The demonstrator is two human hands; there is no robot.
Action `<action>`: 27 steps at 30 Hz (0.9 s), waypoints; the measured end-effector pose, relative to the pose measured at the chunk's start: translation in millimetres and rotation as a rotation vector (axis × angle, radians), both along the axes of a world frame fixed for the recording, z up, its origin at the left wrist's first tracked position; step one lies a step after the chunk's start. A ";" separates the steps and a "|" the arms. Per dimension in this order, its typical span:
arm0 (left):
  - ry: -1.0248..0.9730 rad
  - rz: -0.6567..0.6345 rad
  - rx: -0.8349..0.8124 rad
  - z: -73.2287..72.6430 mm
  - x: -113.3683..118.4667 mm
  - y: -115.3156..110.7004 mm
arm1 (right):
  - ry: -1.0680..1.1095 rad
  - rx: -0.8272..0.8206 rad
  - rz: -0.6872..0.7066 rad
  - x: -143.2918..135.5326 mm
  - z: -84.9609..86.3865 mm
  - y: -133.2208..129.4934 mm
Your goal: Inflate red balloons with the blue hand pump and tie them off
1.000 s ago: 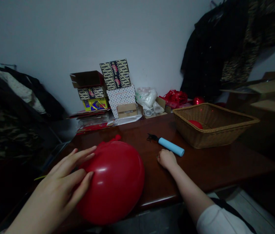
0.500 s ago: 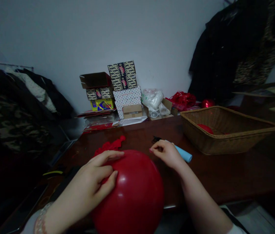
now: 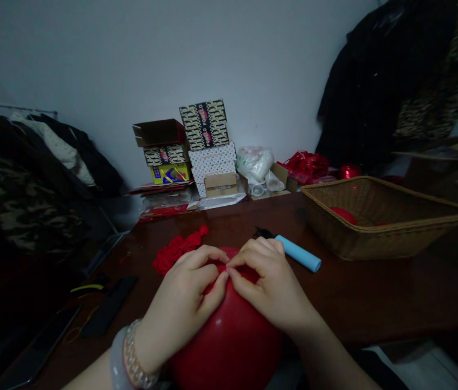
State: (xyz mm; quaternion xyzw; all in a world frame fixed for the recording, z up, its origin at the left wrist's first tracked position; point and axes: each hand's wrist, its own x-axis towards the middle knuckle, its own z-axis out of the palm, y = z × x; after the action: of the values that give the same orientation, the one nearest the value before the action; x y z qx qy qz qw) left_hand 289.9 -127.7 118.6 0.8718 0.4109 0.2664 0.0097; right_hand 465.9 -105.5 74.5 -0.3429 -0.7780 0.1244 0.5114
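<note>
A large inflated red balloon [image 3: 229, 336] fills the space below my hands at the table's near edge. My left hand [image 3: 196, 287] is closed in a pinch at the top of the balloon. From the other side, my right hand [image 3: 267, 281] pinches at the same spot, its fingertips meeting those of the left. The neck of the balloon seems to be between the fingertips, mostly hidden by them. Just beyond my left hand lies a heap of deflated red balloons [image 3: 178, 249]. A light blue cylinder [image 3: 300, 253] with a black end rests behind my right hand.
A wicker basket [image 3: 391, 238] with red balloons inside stands on the right of the brown table [image 3: 359, 298]. Stacked boxes [image 3: 212, 162] and plastic bags [image 3: 255, 165] line the wall. A dark phone-like slab [image 3: 109, 306] lies at left. Clothes hang on both sides.
My right hand has moved left from beside the blue cylinder to the balloon's top, meeting my left hand. The left hand and balloon have shifted slightly right.
</note>
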 end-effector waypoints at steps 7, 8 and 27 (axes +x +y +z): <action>0.003 -0.019 -0.017 -2.5 -6.7 -7.1 | 0.187 -0.180 0.226 -6.3 0.1 -6.2; 0.008 -0.020 -0.011 -2.5 -7.1 -8.3 | 0.279 -0.251 0.301 -7.2 -0.4 -7.2; -0.070 -0.018 -0.057 -2.5 -3.5 -13.2 | 0.737 -0.456 0.500 -18.4 -1.8 -23.4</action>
State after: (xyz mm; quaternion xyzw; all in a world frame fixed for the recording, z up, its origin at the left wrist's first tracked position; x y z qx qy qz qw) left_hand 286.3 -140.9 116.1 0.8651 0.4098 0.2847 0.0510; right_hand 447.5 -128.9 72.8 -0.1823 -0.5570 0.5229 0.6190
